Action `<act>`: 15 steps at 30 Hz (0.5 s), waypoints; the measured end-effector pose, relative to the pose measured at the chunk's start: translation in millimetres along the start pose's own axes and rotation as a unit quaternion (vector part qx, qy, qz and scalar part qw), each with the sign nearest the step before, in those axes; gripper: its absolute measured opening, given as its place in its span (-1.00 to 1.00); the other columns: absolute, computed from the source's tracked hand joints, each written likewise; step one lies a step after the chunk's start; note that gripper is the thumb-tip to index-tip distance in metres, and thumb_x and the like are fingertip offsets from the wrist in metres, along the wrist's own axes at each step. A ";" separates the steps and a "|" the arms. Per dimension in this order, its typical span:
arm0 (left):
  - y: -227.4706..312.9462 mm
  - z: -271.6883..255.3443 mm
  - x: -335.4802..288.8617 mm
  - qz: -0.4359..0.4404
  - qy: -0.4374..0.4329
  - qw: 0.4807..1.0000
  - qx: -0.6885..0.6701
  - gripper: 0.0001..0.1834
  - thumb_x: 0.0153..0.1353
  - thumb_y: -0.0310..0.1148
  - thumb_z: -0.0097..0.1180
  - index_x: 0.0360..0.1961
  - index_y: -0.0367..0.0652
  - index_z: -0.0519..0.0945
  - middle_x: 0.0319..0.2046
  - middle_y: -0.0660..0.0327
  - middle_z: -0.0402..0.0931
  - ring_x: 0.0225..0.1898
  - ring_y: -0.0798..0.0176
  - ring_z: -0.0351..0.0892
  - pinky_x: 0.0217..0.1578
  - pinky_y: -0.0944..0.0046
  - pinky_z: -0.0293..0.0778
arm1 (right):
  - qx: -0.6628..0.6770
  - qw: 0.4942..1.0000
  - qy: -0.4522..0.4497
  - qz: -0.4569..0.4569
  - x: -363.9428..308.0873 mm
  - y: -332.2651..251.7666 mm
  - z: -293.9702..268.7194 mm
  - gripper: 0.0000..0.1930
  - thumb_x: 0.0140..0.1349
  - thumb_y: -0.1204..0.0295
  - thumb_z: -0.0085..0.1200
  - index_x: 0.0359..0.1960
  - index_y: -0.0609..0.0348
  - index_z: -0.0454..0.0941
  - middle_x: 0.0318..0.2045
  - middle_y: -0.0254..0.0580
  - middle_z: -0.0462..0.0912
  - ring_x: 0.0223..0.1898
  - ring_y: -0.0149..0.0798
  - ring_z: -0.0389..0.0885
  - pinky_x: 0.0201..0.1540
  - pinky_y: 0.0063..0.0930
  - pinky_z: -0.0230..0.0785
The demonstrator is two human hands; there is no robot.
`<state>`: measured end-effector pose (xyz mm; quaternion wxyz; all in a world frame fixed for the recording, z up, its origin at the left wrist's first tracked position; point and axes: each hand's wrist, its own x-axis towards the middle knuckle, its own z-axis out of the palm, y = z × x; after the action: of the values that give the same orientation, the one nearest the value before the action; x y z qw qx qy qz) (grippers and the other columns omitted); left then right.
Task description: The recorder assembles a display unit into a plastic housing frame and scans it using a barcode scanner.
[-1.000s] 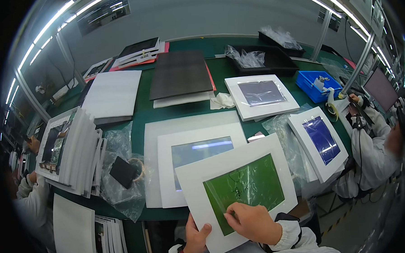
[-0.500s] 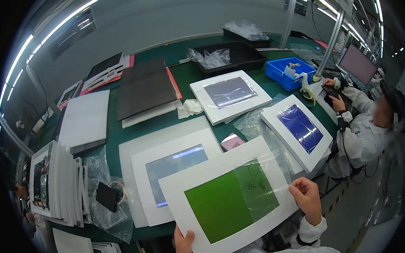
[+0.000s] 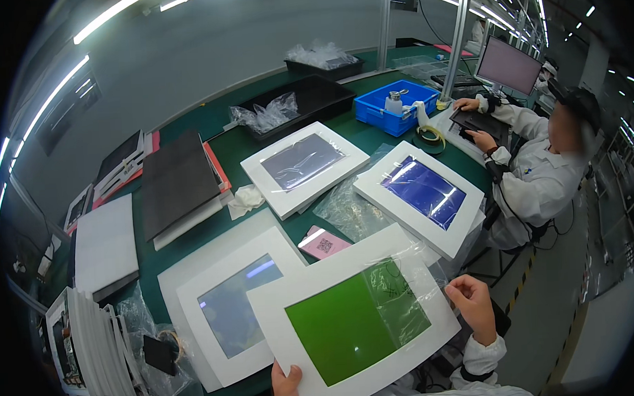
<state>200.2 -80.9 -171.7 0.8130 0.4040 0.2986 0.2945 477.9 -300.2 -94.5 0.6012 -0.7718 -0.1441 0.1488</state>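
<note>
A white-framed panel with a green screen [image 3: 333, 332] is tilted up in front of me. My left hand [image 3: 286, 389] grips its lower left corner, thumb on the front and fingers behind. Clear plastic film [image 3: 405, 314] covers the right part of the screen and wrinkles past the frame's right edge. At that edge my right hand [image 3: 475, 310] is closed in a pinch on the film. Just behind lies another white-framed panel with a pale screen [image 3: 238, 311], partly overlapped by the green one. A pink card [image 3: 323, 243] rests on the green table beyond.
Two more framed panels, one grey [image 3: 303, 161] and one blue [image 3: 424, 192], lie farther back. Black trays [image 3: 334, 98] and a blue bin [image 3: 393, 126] stand behind them. Stacked panels [image 3: 90, 349] and foam sheets [image 3: 107, 242] are at left. A co-worker [image 3: 542, 160] sits at right.
The view has turned right, so the table's things appear farther left. The green panel stays in my left hand, and the film at its right edge looks more lifted and crumpled by my right hand.
</note>
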 end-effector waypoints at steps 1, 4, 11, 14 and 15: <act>3.1 4.1 -0.9 0.000 -0.003 1.000 0.000 -0.31 0.16 -0.15 0.16 0.16 -0.35 0.18 -0.05 0.03 0.43 -0.07 0.11 0.52 -0.06 0.15 0.48 | 0.011 1.000 0.002 -0.004 -2.5 -0.6 -1.9 -0.91 0.18 0.51 0.12 -0.42 0.28 0.52 -0.62 -0.54 0.46 -0.61 -0.71 0.29 -0.56 -0.78 0.08; 14.9 21.6 0.0 -0.022 0.007 0.999 0.038 -0.38 0.18 -0.25 0.07 0.17 -0.36 0.18 -0.05 0.01 0.44 -0.07 0.12 0.49 -0.05 0.17 0.44 | 0.020 1.000 0.010 -0.011 -3.4 5.8 -4.9 -0.92 0.18 0.51 0.12 -0.38 0.27 0.51 -0.58 -0.52 0.48 -0.58 -0.69 0.32 -0.53 -0.77 0.13; 18.6 38.7 10.5 -0.051 0.000 0.995 0.084 -0.41 0.19 -0.28 0.05 0.17 -0.36 0.18 -0.05 0.01 0.44 -0.06 0.11 0.48 -0.04 0.17 0.43 | -0.214 0.939 0.166 -0.214 -23.5 -31.5 9.4 -0.89 0.14 0.56 0.10 -0.29 0.25 0.51 -0.50 -0.39 0.49 -0.53 -0.60 0.38 -0.47 -0.74 0.21; 8.1 36.0 15.1 -0.014 -0.038 0.999 -0.024 -0.33 0.18 -0.17 0.16 0.16 -0.33 0.17 -0.03 0.02 0.42 -0.04 0.10 0.52 -0.04 0.12 0.48 | -0.063 0.991 -0.058 -0.101 -51.0 -52.8 27.3 -0.74 0.13 0.57 0.10 -0.11 0.20 0.54 -0.49 -0.35 0.52 -0.57 -0.60 0.37 -0.54 -0.71 0.21; 8.4 37.7 16.1 -0.019 -0.043 0.998 -0.036 -0.34 0.19 -0.19 0.16 0.16 -0.32 0.17 -0.02 0.01 0.42 -0.04 0.09 0.52 -0.03 0.12 0.48 | -0.089 0.980 -0.163 -0.066 -55.2 -62.3 31.4 -0.71 0.13 0.56 0.11 -0.07 0.18 0.53 -0.45 -0.37 0.55 -0.59 -0.62 0.37 -0.55 -0.71 0.20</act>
<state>236.0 -83.3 -150.0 0.8445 0.3814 0.2600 0.2717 412.1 -279.9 -38.2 0.5068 -0.7768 -0.3029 0.2190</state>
